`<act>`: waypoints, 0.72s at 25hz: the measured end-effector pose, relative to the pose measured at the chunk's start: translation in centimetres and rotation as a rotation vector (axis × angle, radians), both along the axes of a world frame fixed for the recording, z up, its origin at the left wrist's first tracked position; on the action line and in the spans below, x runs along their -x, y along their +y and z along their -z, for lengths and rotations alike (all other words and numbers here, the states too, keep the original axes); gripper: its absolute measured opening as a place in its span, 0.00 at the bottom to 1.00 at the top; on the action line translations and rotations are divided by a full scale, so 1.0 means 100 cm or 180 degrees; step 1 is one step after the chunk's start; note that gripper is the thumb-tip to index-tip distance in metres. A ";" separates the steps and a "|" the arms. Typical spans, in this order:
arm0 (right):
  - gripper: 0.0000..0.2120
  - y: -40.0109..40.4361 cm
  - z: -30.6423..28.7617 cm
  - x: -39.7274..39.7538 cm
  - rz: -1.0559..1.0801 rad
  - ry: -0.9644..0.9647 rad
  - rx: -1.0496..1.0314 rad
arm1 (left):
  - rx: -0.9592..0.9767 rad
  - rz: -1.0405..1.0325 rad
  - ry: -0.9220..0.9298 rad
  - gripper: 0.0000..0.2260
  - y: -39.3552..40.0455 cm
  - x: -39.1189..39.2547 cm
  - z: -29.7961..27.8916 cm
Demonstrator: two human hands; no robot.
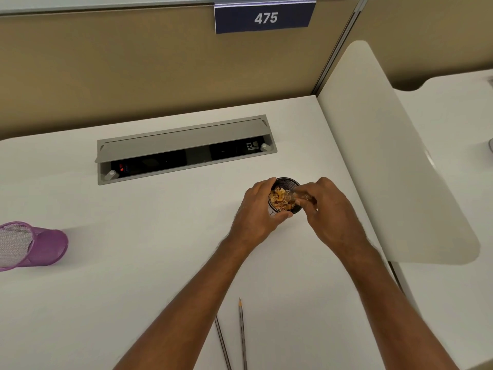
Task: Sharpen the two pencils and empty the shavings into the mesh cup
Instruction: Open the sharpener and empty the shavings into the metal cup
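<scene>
A black mesh cup (289, 183) stands on the white desk, with orange-brown pencil shavings (279, 199) inside it. My left hand (257, 209) is wrapped around the cup's left side. My right hand (329, 209) holds a small clear sharpener container (296, 196) tilted over the cup's rim, its mouth toward the shavings. Two dark pencils lie side by side at the near edge: one (242, 335) with its sharpened tip pointing away, the other (222, 343) partly hidden under my left forearm.
A purple mesh cup (40, 247) lies on its side at the far left. A grey cable hatch (184, 149) is sunk into the desk behind the hands. A white divider panel (394, 161) stands along the right edge, a tan partition wall behind.
</scene>
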State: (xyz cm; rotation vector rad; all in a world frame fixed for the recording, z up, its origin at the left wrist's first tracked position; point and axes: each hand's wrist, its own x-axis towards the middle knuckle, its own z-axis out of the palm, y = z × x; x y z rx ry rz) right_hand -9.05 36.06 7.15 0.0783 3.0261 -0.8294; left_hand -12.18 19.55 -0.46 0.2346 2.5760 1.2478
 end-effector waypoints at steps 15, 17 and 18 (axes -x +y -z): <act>0.11 -0.002 0.002 0.004 -0.0058 -0.0057 -0.0160 | -0.0016 -0.0002 0.0020 0.40 0.000 0.001 0.005; 0.11 -0.004 0.002 0.004 -0.0069 0.0124 -0.0049 | -0.0027 -0.0015 0.0023 0.39 0.000 0.001 0.006; 0.12 -0.004 0.002 0.004 -0.0088 0.0067 -0.0044 | -0.0041 0.0001 0.0018 0.39 0.000 0.001 0.007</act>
